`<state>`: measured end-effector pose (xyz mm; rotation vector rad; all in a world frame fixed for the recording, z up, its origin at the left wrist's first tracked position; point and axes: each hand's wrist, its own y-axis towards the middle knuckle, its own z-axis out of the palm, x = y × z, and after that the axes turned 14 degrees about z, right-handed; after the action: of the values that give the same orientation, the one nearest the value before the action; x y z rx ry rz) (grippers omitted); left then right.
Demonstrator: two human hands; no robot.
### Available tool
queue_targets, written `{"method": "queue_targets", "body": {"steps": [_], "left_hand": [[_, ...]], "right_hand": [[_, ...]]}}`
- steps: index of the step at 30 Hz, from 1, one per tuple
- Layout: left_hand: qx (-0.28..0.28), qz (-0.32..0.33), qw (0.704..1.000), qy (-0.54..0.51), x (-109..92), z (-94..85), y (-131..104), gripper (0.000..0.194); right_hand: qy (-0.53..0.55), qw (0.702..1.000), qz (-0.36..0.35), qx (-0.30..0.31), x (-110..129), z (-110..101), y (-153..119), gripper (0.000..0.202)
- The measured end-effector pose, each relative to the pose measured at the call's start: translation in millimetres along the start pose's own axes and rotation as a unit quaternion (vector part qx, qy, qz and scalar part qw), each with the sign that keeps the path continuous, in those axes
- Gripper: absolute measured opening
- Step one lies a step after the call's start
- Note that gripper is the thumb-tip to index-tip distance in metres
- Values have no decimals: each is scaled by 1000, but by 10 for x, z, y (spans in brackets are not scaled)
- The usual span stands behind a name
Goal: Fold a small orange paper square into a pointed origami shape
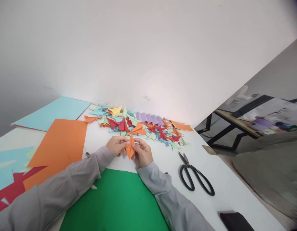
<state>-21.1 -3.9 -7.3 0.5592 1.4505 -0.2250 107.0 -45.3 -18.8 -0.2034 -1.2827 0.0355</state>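
Observation:
Between my two hands is a small folded piece of orange paper [130, 150], diamond-shaped with a crease down its middle. My left hand [116, 146] pinches its left edge with thumb and fingers. On the opposite edge, my right hand [143, 152] grips it, the thumb lying on the front face. Some fingertips are hidden behind the paper. Just beyond the hands spreads a pile of folded paper shapes [123, 124] in red, orange, green, blue and yellow, some like small planes. A green sheet [114, 199] lies on the table below my forearms.
Open black-handled scissors [192, 173] lie right of my right hand. An orange sheet [62, 141], light blue sheets [57, 110] and red scraps [13, 191] cover the left side. Purple pleated paper [150, 119] sits by the wall. A black object [236, 221] rests near the front right edge.

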Motion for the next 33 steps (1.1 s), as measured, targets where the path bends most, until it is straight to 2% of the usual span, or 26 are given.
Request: {"method": "queue_targets", "body": {"steps": [7, 10, 14, 19, 26, 33], "left_hand": [[13, 10, 999, 33, -63, 26, -25, 33], [-3, 11, 998, 58, -57, 43, -32, 34], [-33, 55, 995, 82, -25, 56, -24, 36], [-33, 69, 993, 95, -49, 58, -22, 37], [-40, 47, 995, 80, -25, 59, -35, 35], [-40, 55, 989, 133, -17, 50, -21, 33]], "right_hand": [[-30, 999, -11, -8, 7, 16, -20, 25], [-64, 998, -15, 16, 7, 41, -56, 24], [-111, 992, -22, 54, 21, 78, -104, 21], [-105, 994, -22, 30, 38, 78, -101, 22], [-118, 992, -43, -6, 4, 74, -81, 17], [-121, 992, -34, -3, 20, 96, -101, 19]]}}
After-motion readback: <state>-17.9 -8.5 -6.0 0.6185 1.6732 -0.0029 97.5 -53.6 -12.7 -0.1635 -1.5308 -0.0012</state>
